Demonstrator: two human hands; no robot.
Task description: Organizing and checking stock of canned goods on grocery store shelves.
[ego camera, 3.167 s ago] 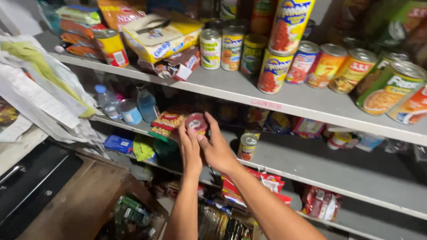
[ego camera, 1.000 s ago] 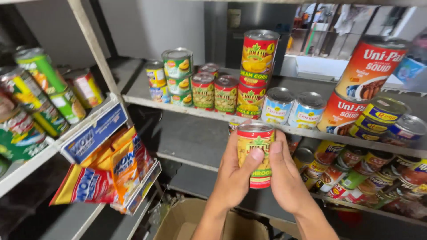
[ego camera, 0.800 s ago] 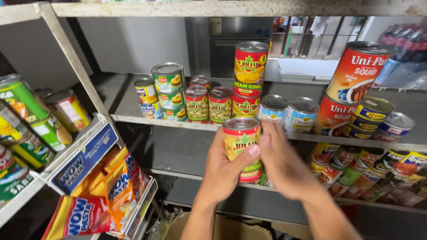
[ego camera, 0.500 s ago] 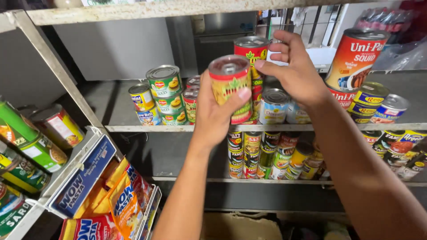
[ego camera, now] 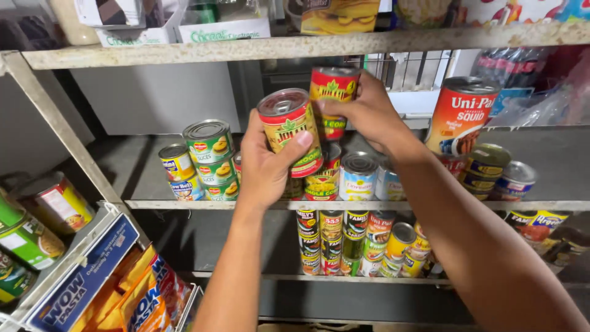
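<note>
Cans (ego camera: 319,184) behind hands (ego camera: 267,163) partly hidden.

- My left hand (ego camera: 265,165) holds a can (ego camera: 290,130) at frame centre, before the shelf (ego camera: 369,205).
- My right hand (ego camera: 367,112) grips another can (ego camera: 332,98) just right, behind it.

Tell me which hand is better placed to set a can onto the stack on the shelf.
Probably the right hand: its red and yellow can already hangs over the stacked cans, while the left hand holds its can in front of the shelf.
</note>
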